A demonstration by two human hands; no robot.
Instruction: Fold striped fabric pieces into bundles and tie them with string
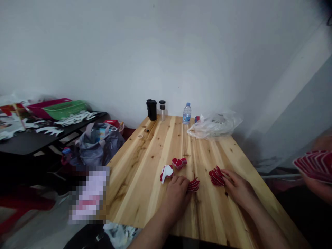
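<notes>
Left hand (177,189): fingertips out of sight under the knuckles, grip unclear; part of a red stack (194,185) hidden behind it. Right hand (240,191) covers one end of a second stack (216,176). Both forearms run off the bottom edge. Co-worker's hand (317,186) and fan of red pieces (315,165) cut by the right edge, blurred. Plastic bag (216,125) masks most of a red-and-blue object (197,119). Water bottle (186,114): label too small to read. Pixelated patch (89,195) at lower left, contents unreadable. Black table (28,141) clipped at left.
</notes>
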